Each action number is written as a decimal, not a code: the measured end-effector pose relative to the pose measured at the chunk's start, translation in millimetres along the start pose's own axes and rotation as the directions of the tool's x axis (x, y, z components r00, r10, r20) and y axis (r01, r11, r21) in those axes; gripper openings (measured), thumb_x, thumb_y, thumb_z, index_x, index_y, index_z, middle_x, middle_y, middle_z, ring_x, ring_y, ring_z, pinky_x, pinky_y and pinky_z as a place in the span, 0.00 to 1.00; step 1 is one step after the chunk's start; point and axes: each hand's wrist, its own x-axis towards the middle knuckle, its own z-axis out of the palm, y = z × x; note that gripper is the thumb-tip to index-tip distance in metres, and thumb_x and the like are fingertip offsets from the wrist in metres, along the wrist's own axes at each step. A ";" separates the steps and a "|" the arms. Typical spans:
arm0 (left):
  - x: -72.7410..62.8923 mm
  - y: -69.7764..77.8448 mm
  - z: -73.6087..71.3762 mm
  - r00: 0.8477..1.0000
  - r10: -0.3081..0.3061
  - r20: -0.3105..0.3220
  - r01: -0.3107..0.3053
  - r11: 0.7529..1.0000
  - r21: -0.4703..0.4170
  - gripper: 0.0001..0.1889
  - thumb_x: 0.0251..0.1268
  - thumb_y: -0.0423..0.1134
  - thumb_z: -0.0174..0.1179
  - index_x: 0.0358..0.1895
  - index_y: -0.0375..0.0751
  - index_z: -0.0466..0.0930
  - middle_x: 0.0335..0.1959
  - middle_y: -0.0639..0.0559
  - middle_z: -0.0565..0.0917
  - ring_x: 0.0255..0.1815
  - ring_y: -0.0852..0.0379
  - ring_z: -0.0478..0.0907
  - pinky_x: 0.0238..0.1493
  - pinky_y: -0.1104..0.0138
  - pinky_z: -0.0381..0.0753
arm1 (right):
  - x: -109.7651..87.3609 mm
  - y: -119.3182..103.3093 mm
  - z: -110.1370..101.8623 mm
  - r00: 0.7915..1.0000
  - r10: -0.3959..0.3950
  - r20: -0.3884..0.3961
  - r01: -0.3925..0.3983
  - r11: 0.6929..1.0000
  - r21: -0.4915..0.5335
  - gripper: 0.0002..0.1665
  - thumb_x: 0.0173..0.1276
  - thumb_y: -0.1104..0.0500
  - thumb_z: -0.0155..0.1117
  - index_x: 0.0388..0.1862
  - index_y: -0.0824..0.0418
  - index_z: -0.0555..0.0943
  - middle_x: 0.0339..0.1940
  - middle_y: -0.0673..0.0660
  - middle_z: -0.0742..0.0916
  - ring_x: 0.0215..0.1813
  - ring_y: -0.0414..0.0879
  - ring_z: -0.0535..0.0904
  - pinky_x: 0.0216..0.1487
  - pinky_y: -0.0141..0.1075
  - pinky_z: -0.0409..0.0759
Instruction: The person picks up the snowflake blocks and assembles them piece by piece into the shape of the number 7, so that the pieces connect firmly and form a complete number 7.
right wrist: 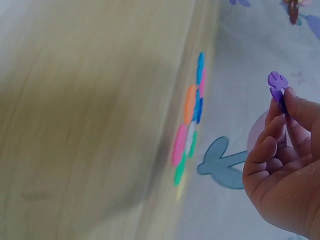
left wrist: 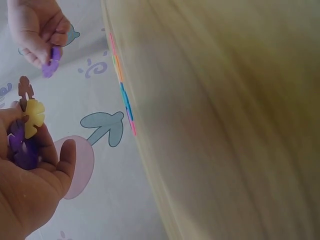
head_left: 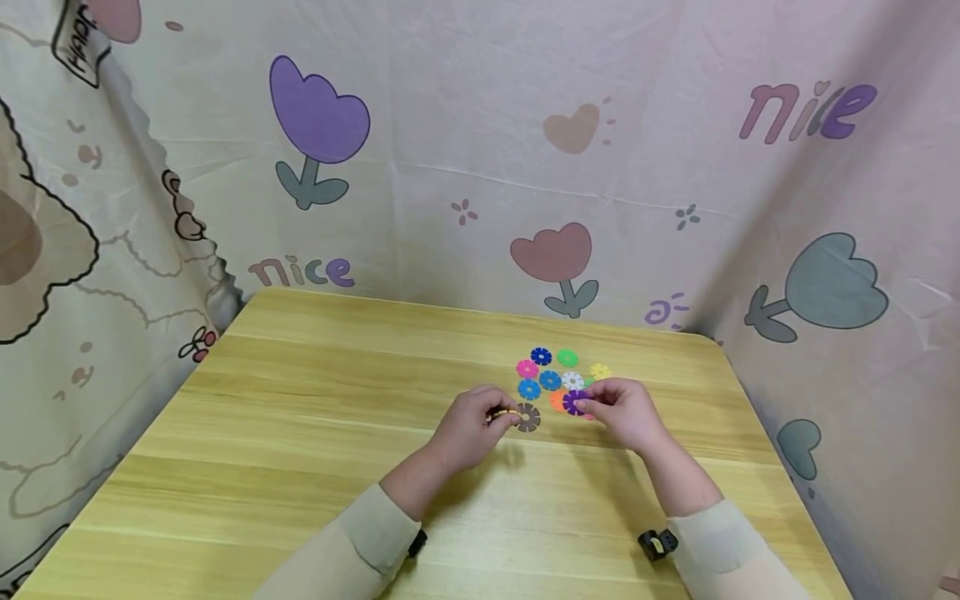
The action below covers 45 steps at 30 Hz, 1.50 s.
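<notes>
Chained snowflake building discs are held in the fingers of my left hand (head_left: 467, 427): a brown disc (head_left: 529, 418), a yellow disc (left wrist: 34, 119) and purple discs (left wrist: 26, 154) set at angles to each other. The brown one sticks out beyond the fingertips. To the right, my right hand (head_left: 628, 414) pinches a single purple disc (head_left: 574, 402) between thumb and finger, also seen from the side as a purple disc (right wrist: 276, 85) in the right wrist view. Both hands are raised over the table, a short gap apart, with the held pieces facing each other.
Several loose discs lie on the wooden table (head_left: 300, 417) beyond the hands, including a dark blue disc (head_left: 541, 357), a green disc (head_left: 567, 357), a white disc (head_left: 573, 381) and an orange disc (head_left: 557, 402). A printed curtain (head_left: 450, 125) hangs behind the table.
</notes>
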 end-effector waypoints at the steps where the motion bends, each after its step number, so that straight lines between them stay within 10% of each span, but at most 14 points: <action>1: -0.1 -0.1 -0.1 1.000 -0.003 0.001 0.003 1.000 -0.001 0.02 0.71 0.32 0.70 0.39 0.43 0.88 0.39 0.57 0.84 0.37 0.59 0.75 0.40 0.68 0.80 | -1.3 -2.3 0.9 1.000 -0.015 0.005 0.015 1.000 0.005 0.05 0.69 0.68 0.74 0.40 0.71 0.88 0.31 0.57 0.88 0.31 0.44 0.76 0.28 0.31 0.74; 45: 1.4 7.2 -0.8 1.000 0.016 0.007 -0.016 0.998 -0.065 0.03 0.74 0.30 0.66 0.39 0.41 0.85 0.37 0.56 0.82 0.34 0.60 0.72 0.35 0.68 0.76 | -20.0 -34.0 21.0 0.964 -0.247 0.099 0.239 0.967 0.084 0.05 0.66 0.68 0.77 0.35 0.70 0.89 0.31 0.57 0.90 0.29 0.40 0.78 0.29 0.31 0.78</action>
